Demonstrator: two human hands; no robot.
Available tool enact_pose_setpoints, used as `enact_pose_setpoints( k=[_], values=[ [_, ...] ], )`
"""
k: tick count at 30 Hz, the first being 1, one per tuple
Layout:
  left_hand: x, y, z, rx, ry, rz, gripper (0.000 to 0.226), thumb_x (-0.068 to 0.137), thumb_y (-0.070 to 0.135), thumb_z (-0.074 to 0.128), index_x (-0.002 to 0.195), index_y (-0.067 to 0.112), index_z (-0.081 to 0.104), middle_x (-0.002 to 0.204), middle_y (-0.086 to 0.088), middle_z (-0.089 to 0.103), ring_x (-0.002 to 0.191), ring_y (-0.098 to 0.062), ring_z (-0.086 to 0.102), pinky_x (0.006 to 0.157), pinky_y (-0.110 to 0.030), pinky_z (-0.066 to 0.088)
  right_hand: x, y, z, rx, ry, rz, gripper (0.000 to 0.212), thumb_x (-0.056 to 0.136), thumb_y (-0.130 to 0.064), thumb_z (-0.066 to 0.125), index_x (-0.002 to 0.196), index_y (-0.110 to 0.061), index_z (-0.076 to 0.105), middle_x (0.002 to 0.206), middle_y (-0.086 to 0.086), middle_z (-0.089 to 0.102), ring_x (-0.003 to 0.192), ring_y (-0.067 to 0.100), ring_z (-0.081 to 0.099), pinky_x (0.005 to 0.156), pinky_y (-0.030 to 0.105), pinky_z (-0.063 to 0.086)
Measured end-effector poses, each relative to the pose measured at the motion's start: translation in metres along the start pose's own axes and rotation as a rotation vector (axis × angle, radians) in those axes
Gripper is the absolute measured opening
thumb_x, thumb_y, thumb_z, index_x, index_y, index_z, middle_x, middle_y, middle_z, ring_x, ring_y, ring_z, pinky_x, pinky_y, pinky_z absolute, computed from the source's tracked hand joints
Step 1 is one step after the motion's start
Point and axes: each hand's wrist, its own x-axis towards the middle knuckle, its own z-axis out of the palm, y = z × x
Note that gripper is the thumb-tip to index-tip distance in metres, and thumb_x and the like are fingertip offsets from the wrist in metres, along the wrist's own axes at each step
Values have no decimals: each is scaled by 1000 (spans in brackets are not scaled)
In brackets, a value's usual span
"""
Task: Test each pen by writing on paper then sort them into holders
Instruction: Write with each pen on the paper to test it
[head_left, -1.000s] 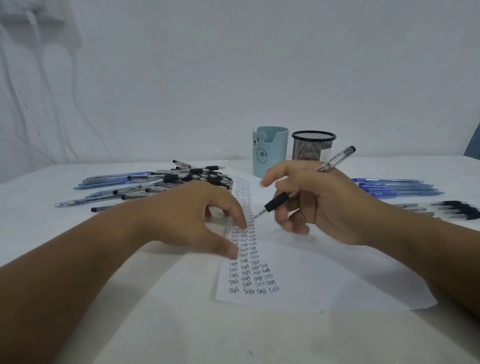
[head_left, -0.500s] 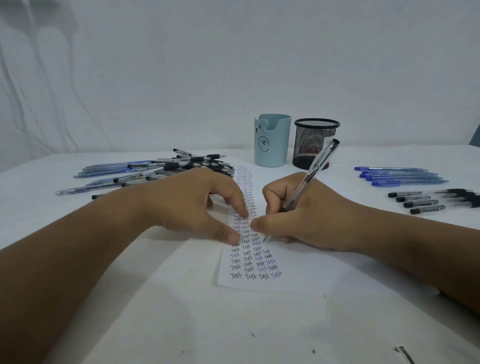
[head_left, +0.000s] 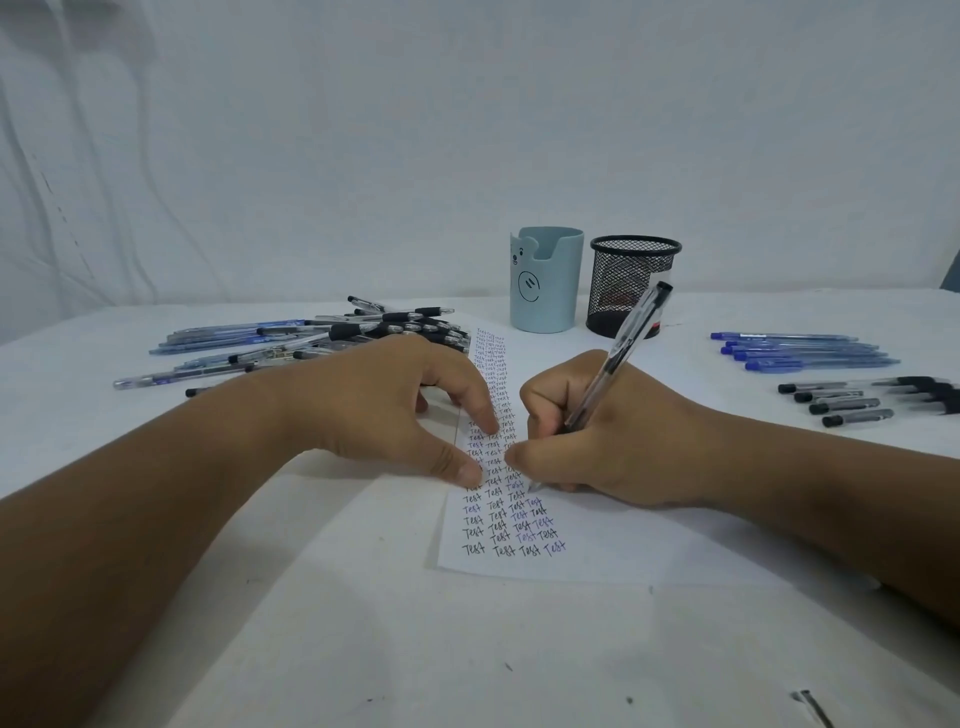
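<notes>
Right hand (head_left: 613, 431) grips pen (head_left: 618, 358), tip on paper (head_left: 597, 540); left hand (head_left: 395, 405) fingertips press paper's left edge; nib half hidden.

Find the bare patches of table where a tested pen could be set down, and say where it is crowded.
Free: the near table below the paper, and the strip between the mesh holder and the blue pens. Crowded: the pen heap far left, and the black pens right.
</notes>
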Motion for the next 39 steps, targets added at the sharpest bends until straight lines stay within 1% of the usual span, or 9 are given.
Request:
enact_pose_setpoints(
  k=[3, 6, 11, 15, 19, 23, 29, 33, 39],
  values=[
    [0, 0, 0, -1, 2, -4, 40, 61, 50, 86, 99, 41, 76, 115, 26, 65, 111, 6, 58, 89, -20, 41, 0, 0, -1, 12, -25, 5, 40, 83, -2, 74, 55, -10, 46, 49, 6, 56, 42, 11, 42, 45, 18, 35],
    [1, -1, 0, 4, -1, 3, 38, 65, 47, 91, 99, 41, 76, 115, 26, 65, 112, 5, 58, 90, -23, 42, 0, 0, -1, 11, -6, 4, 39, 84, -5, 75, 56, -11, 48, 49, 5, 56, 44, 11, 42, 47, 21, 35],
    [1, -1, 1, 4, -1, -1, 41, 63, 50, 91, 99, 41, 76, 116, 25, 65, 113, 4, 58, 90, -22, 42, 1, 0, 0, -10, 6, -5, 38, 82, -2, 74, 56, -9, 46, 51, 6, 54, 46, 12, 41, 47, 22, 34],
    [1, 0, 0, -12, -2, -7, 41, 60, 54, 84, 98, 41, 76, 116, 25, 65, 113, 5, 57, 89, -21, 41, 1, 1, -1, -11, 13, -5, 41, 82, -2, 73, 55, -13, 45, 51, 8, 54, 45, 12, 41, 47, 22, 34],
    [0, 0, 0, -8, -7, -6, 37, 63, 49, 86, 97, 42, 76, 116, 24, 65, 112, 5, 58, 89, -21, 41, 2, 1, -1, -32, 8, -14, 42, 81, -1, 72, 54, -12, 43, 53, 15, 52, 46, 13, 40, 47, 23, 33],
    [0, 0, 0, -5, -8, -4, 40, 61, 52, 85, 98, 41, 76, 116, 24, 65, 112, 5, 57, 89, -20, 41, 2, 2, -1, -44, 7, -31, 41, 81, -1, 73, 55, -10, 43, 54, 12, 50, 47, 13, 39, 48, 25, 32],
    [0, 0, 0, -7, -8, -3, 40, 62, 52, 84, 99, 41, 76, 116, 25, 65, 113, 5, 57, 89, -21, 41, 2, 1, -2, -77, 16, -49, 38, 80, 2, 71, 57, -5, 41, 57, 22, 49, 48, 12, 37, 48, 24, 31],
    [0, 0, 0, -1, -7, -6, 39, 62, 51, 85, 99, 42, 76, 116, 25, 65, 112, 5, 57, 89, -20, 41, 2, 1, -3, -87, -1, -43, 39, 80, 1, 71, 56, -7, 41, 59, 25, 50, 49, 16, 38, 49, 29, 31],
    [0, 0, 0, 10, -8, -10, 38, 64, 50, 86, 100, 43, 76, 116, 26, 64, 113, 6, 57, 89, -20, 41, 2, 2, -2, -90, 25, -60, 38, 80, 2, 70, 56, -6, 42, 60, 25, 48, 49, 14, 37, 48, 25, 30]
  ],
)
